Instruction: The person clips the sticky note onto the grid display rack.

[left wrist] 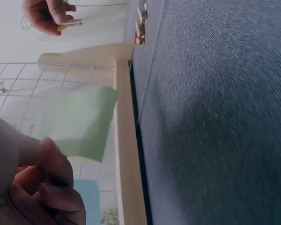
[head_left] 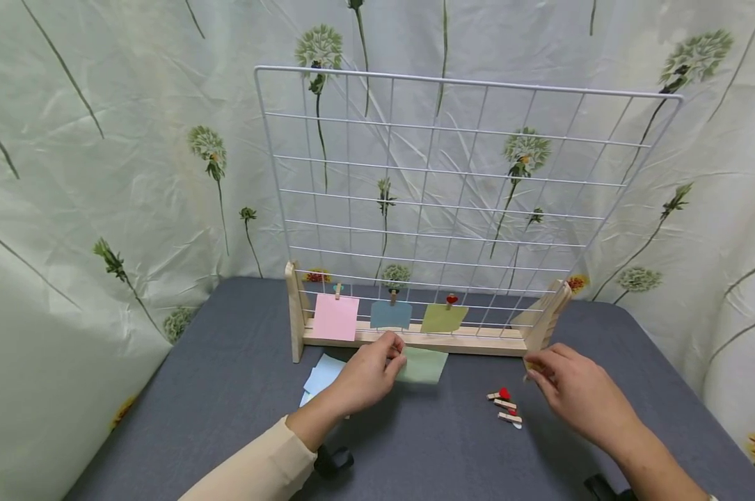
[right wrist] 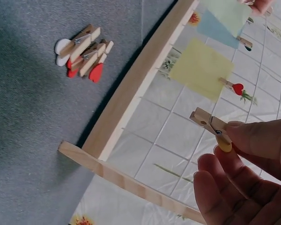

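From my distant seat, the biggest thing I see is the pale, creased curtain (head_left: 145,76) behind everything, printed with green seed heads and stems. Before it spreads the dark grey table (head_left: 415,452), its cloth surface finely woven. On its far part stands the white wire grid (head_left: 467,82), thin rods crossing in rectangles, set in a smooth, pale wooden stand (head_left: 477,342) with upright end pieces.

My left hand (head_left: 367,372) reaches in from the near left, out of a cream sleeve (head_left: 277,456), with the wrist bent toward the right. Its thumb and fingers pinch the left edge of the light green note (head_left: 424,365), a thin paper sheet held out just in front of the stand. My right hand (head_left: 580,393) comes from the near right, beside the stand's right end; its thumb and forefinger pinch a wooden clothespin (right wrist: 210,124) by its yellow end, the other fingers bent.

Three notes hang low on the grid by clothespins: pink (head_left: 335,316) at left, blue (head_left: 390,315) in the middle, yellow-green (head_left: 444,318) at right. Light blue papers (head_left: 323,376) lie beyond my left forearm. Smallest are the loose clothespins (head_left: 505,403) left of my right hand, some bearing glossy red hearts (right wrist: 96,72).
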Action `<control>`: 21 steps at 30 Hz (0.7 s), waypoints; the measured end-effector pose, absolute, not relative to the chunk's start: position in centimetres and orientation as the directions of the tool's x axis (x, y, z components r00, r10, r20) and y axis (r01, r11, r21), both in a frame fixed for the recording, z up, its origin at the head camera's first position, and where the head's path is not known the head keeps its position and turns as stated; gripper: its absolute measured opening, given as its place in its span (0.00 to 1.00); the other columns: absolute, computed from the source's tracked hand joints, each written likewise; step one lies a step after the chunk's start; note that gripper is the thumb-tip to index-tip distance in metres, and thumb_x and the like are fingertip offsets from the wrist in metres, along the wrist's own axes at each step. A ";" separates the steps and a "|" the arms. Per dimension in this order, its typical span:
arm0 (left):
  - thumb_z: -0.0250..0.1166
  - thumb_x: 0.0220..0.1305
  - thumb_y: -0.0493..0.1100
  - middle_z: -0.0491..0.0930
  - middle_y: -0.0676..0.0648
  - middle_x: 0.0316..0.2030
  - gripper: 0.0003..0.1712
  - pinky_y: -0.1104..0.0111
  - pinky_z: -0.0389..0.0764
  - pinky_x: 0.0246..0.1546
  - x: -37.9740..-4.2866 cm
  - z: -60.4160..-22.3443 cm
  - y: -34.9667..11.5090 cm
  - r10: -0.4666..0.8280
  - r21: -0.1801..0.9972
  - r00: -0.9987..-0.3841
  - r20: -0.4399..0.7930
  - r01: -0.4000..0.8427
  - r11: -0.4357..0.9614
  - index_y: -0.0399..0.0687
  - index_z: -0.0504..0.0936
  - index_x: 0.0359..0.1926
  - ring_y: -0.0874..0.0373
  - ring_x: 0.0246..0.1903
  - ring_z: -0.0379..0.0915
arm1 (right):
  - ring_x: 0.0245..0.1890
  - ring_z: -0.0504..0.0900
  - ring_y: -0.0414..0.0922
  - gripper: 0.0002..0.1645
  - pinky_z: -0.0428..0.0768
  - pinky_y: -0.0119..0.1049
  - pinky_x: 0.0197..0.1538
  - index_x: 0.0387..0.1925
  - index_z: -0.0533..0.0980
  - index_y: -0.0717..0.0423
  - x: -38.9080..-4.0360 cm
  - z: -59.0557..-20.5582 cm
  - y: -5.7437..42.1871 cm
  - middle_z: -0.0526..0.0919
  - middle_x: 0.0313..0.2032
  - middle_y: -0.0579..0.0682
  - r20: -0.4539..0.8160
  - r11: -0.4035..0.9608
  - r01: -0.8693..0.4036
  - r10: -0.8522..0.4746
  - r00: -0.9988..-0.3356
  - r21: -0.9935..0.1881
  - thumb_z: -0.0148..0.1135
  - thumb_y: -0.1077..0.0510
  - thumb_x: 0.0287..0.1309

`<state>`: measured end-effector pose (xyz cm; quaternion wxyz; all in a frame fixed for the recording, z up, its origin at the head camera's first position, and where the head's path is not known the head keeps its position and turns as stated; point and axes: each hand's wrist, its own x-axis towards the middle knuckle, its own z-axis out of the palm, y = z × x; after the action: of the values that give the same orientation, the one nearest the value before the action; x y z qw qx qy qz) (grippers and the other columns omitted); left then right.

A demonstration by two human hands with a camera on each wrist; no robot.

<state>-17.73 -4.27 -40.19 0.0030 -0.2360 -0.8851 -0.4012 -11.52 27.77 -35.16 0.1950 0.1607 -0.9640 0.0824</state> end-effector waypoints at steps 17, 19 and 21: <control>0.65 0.72 0.46 0.83 0.55 0.35 0.04 0.69 0.74 0.33 -19.3 -40.4 -1.0 0.370 0.735 -0.913 0.175 0.371 0.568 0.53 0.81 0.42 0.63 0.31 0.73 | 0.26 0.71 0.33 0.16 0.70 0.30 0.25 0.44 0.87 0.51 -11.7 -33.1 27.6 0.79 0.33 0.43 0.485 0.924 -0.376 -0.297 -0.822 -0.072 0.76 0.62 0.52; 0.65 0.71 0.46 0.83 0.55 0.36 0.03 0.69 0.74 0.34 -19.5 -40.5 -0.6 0.373 0.741 -0.911 0.175 0.372 0.559 0.53 0.82 0.41 0.63 0.32 0.73 | 0.26 0.72 0.33 0.16 0.70 0.30 0.25 0.44 0.86 0.51 -11.8 -32.9 27.6 0.80 0.35 0.44 0.510 0.919 -0.388 -0.298 -0.806 -0.076 0.76 0.63 0.51; 0.66 0.71 0.46 0.83 0.55 0.36 0.03 0.69 0.74 0.35 -19.6 -40.5 -0.2 0.372 0.750 -0.911 0.176 0.369 0.549 0.53 0.83 0.41 0.63 0.32 0.73 | 0.27 0.75 0.35 0.17 0.72 0.30 0.26 0.45 0.85 0.52 -11.8 -32.7 27.5 0.81 0.37 0.46 0.526 0.914 -0.397 -0.298 -0.796 -0.084 0.76 0.64 0.51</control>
<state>-19.64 -0.19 -40.50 -0.0019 -0.2105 -0.8801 -0.4255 -11.80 27.51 -32.71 0.2604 0.1843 -0.9429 0.0953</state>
